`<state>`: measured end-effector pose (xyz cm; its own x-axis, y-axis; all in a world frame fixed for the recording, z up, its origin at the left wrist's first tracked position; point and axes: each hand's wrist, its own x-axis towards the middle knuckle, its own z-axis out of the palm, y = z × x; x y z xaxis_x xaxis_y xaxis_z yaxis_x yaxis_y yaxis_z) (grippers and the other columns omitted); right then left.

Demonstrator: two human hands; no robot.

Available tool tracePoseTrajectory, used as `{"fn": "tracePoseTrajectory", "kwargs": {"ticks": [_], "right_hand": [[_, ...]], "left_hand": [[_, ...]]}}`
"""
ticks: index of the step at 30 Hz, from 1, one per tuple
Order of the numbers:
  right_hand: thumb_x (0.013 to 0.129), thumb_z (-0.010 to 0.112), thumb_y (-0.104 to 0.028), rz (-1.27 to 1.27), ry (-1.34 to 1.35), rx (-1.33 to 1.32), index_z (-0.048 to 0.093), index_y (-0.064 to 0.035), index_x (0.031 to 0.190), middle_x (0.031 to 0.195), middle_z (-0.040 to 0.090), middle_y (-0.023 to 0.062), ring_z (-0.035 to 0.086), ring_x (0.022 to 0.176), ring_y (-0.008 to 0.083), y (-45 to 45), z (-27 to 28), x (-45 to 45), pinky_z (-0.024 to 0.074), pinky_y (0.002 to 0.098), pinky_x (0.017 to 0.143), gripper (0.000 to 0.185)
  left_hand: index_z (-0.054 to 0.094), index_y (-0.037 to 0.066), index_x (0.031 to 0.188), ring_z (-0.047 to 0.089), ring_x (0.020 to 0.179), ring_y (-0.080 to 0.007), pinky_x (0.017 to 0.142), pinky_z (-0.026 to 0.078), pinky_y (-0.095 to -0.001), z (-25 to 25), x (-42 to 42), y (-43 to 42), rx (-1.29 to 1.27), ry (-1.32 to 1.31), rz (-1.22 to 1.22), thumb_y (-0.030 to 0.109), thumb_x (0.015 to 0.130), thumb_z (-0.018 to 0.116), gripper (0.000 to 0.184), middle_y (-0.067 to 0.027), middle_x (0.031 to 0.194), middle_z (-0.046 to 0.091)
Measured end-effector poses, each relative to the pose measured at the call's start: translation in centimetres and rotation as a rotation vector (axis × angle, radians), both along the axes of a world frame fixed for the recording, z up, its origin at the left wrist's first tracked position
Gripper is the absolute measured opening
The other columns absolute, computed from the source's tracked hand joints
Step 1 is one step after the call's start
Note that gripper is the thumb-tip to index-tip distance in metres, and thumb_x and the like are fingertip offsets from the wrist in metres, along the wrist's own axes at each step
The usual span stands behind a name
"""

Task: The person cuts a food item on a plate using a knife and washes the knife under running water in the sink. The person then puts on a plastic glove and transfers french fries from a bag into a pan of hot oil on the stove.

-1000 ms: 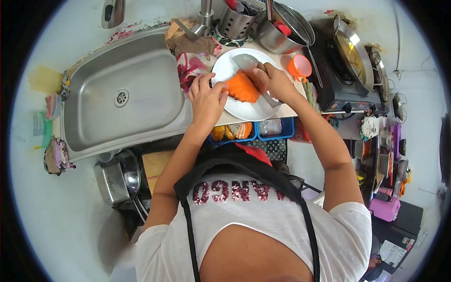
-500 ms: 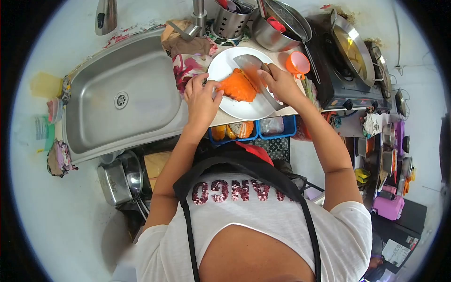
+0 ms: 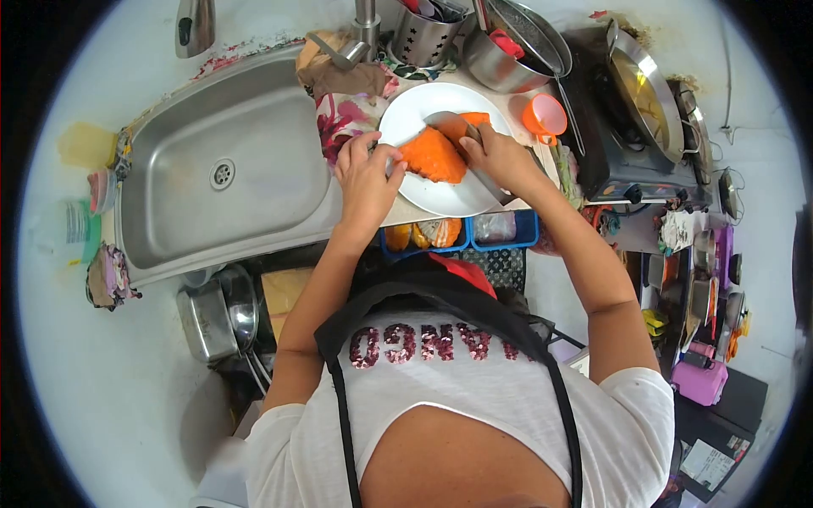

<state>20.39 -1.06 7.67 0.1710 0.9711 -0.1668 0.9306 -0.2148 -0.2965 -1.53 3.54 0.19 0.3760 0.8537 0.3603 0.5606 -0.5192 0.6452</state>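
A wedge of orange food that looks like squash lies on a white plate. My left hand is at its left tip, thumb and fingers bent and pressing there. My right hand is closed around a broad-bladed knife, whose blade stands along the right edge of the wedge. Part of the blade and the handle is hidden by the right hand. More orange shows on the far side of the blade. A patterned cloth touches the plate's left side.
A steel sink lies to the left. Beyond the plate stand a utensil holder and a steel pot. An orange cup sits near the gas stove, which bears a pan. Blue baskets are below the counter edge.
The knife and my right hand have shifted slightly, and a gap now shows between the wedge and the orange part behind the blade. My left hand stays on the wedge. The view has moved slightly.
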Motion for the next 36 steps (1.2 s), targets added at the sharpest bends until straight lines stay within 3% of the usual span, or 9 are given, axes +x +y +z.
{"fn": "tracePoseTrajectory", "kwargs": {"ticks": [13, 22, 28, 36], "right_hand": [[0.092, 0.047, -0.042, 0.033, -0.099, -0.010, 0.053, -0.0022, 0.102, 0.078, 0.065, 0.0216, 0.065, 0.070, 0.0379, -0.2, 0.7, -0.5, 0.0504, 0.0477, 0.064, 0.042], [0.092, 0.044, -0.048, -0.064, 0.149, -0.088, 0.055, -0.0004, 0.106, 0.080, 0.065, 0.0244, 0.064, 0.072, 0.0387, -0.7, 4.1, 0.8, 0.0494, 0.0469, 0.069, 0.051], [0.092, 0.045, -0.047, 0.062, 0.011, -0.013, 0.054, 0.0005, 0.104, 0.079, 0.064, 0.0261, 0.063, 0.074, 0.0414, -2.7, 2.3, 2.4, 0.0486, 0.0486, 0.069, 0.050], [0.093, 0.044, -0.044, 0.036, -0.020, -0.082, 0.054, 0.0013, 0.101, 0.082, 0.064, 0.0277, 0.063, 0.077, 0.0422, -3.9, 2.4, 2.1, 0.0483, 0.0503, 0.072, 0.047]], "left_hand": [[0.064, 0.018, 0.091, 0.037, 0.121, -0.0341, 0.100, 0.026, -0.0471, -0.7, 0.6, -0.3, -0.014, 0.026, 0.014, 0.021, 0.075, 0.069, 0.018, -0.0064, 0.126, 0.048], [0.063, 0.014, 0.088, 0.037, 0.121, -0.0341, 0.101, 0.026, -0.0477, -0.5, 0.8, -0.2, -0.024, 0.001, 0.029, 0.017, 0.073, 0.069, 0.016, -0.0065, 0.123, 0.050], [0.063, 0.015, 0.087, 0.038, 0.120, -0.0338, 0.101, 0.026, -0.0473, -0.8, 0.8, -0.1, -0.027, -0.007, 0.032, 0.018, 0.073, 0.070, 0.016, -0.0058, 0.123, 0.050], [0.063, 0.015, 0.087, 0.038, 0.119, -0.0333, 0.100, 0.027, -0.0464, -0.8, 0.8, -0.1, -0.017, 0.008, 0.040, 0.018, 0.073, 0.069, 0.016, -0.0051, 0.123, 0.050]]}}
